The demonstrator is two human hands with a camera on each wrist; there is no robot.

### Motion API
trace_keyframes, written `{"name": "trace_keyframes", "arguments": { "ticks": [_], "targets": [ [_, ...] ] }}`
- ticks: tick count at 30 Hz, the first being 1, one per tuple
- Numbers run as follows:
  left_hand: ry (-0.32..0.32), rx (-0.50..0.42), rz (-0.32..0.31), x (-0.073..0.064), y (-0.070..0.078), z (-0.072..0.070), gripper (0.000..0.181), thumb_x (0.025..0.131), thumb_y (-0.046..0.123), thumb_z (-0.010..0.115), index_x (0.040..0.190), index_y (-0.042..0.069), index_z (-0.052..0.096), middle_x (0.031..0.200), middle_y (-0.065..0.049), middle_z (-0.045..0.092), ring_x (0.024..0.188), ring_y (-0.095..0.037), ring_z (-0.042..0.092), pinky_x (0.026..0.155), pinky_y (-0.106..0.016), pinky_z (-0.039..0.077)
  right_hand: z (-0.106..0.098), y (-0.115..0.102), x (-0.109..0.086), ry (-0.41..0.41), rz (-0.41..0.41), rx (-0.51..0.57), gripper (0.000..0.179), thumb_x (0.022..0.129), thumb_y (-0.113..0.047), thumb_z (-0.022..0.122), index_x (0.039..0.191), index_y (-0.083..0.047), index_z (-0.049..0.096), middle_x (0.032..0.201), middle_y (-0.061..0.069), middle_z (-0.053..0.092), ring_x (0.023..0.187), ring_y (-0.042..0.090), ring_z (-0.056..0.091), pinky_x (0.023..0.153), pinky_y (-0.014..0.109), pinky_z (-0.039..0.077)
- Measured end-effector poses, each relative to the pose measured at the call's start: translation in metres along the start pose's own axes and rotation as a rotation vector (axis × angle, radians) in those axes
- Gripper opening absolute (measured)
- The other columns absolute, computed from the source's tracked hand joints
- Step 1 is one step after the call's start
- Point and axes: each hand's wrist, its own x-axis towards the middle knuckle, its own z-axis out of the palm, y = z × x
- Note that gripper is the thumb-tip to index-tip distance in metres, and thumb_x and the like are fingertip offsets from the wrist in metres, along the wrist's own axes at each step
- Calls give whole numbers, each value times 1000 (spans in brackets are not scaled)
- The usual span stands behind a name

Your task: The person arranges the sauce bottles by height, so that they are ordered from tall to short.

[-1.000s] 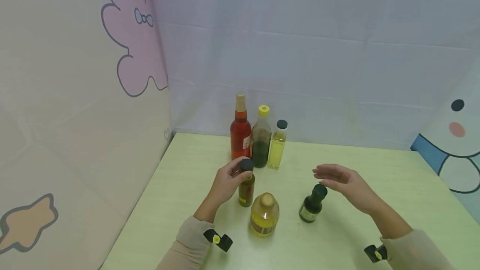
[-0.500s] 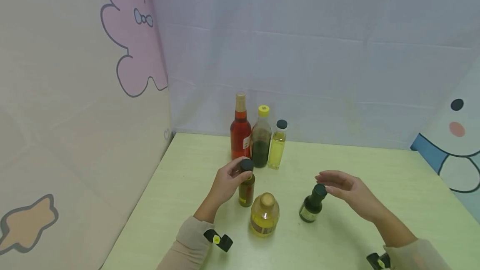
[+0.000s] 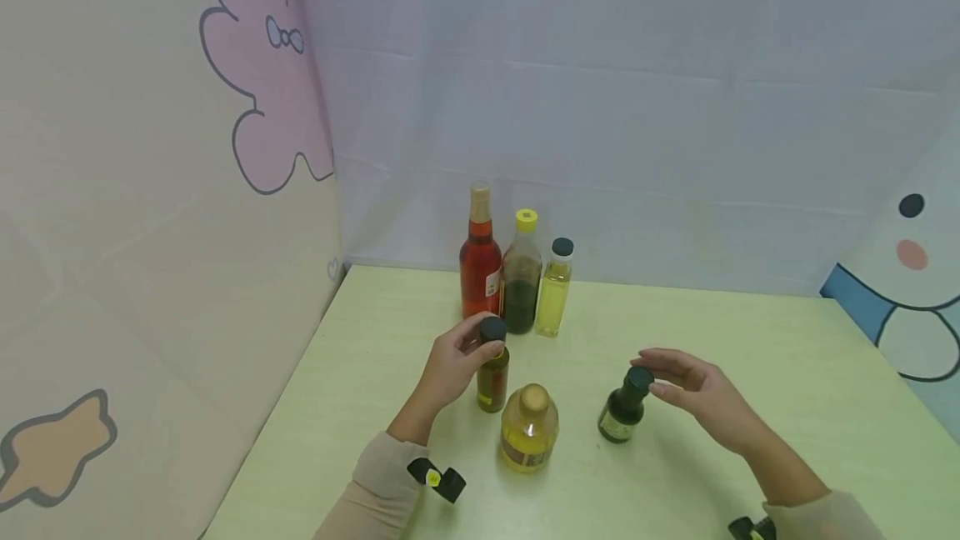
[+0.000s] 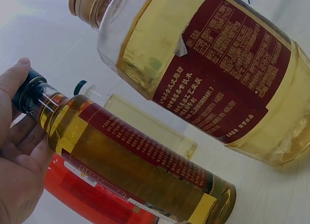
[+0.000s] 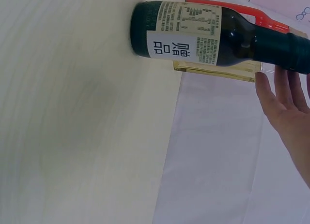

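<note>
On the pale, faintly grained bench [image 3: 780, 357], the right hand [image 3: 701, 394], lower right of the frame, has come down beside the top of the dark green bottle [image 3: 621, 417] — its fingers apart, contact unclear — so, I judge, each hand now attends one bottle. The left hand [image 3: 452, 367], just below centre, stays clamped, fingers round the neck of the slim amber bottle [image 3: 492, 386]. Shapes, descending: squat bottle [image 3: 529, 432], clear, round-shouldered; amber, a shiny cylinder; green, dark, smooth, tapering upward.

Dark green bottle [image 5: 237, 37] stood on the tabletop [image 5: 87, 117], cream label [image 5: 193, 18] and white sticker [image 5: 169, 47] facing camera. Right grip [image 5: 289, 110] was at its neck; contact unclear. Red bottle [image 5: 274, 23] and yellow bottle [image 5: 213, 72] were partly hidden behind it, against pale cloth [image 5: 218, 146].
</note>
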Motion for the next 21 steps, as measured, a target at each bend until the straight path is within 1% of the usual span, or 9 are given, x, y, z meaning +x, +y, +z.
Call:
{"name": "trace_keyframes", "arguments": {
  "ticks": [2,6,9,15,18,21],
  "targets": [
    [-3,3,2,0,1,0,42,92,3,67,131,-4,55,124,-20,61,122,-34,53,99,-38,44,1,1,-1,9,6,5,37,98,0,56,135,1,51,127,-5,61,113,6,57,88,21,48],
    [-16,20,18,-2,6,-1,42,92,5,67,131,-5,55,124,-21,61,122,-35,53,98,-38,45,2,5,-2,17,2,19,40,97,1,55,134,11,46,126,-9,61,112,6,58,88,22,49],
    [-15,16,20,-1,5,-1,41,92,5,67,130,-4,55,124,-21,61,121,-35,54,98,-39,45,3,9,-3,18,-4,26,42,97,2,55,134,16,41,125,-10,60,112,6,58,88,23,50],
    [-5,-7,-2,1,-1,0,40,91,3,68,130,-2,57,124,-19,61,121,-33,54,98,-37,45,6,14,-3,31,-10,27,42,95,3,57,133,14,44,123,-8,61,111,6,58,88,23,50],
    [1,-12,-16,2,-1,0,40,91,2,68,129,-2,58,124,-19,61,121,-32,55,98,-36,45,8,15,-2,35,-6,27,41,96,2,58,133,12,45,123,-8,61,111,6,58,88,23,50],
    [-1,-4,-13,2,0,-1,40,91,2,68,129,-2,58,123,-19,61,120,-32,55,98,-35,45,10,16,-2,35,2,30,41,96,1,58,133,12,46,124,-7,61,111,7,58,88,23,50]
  ]
}}
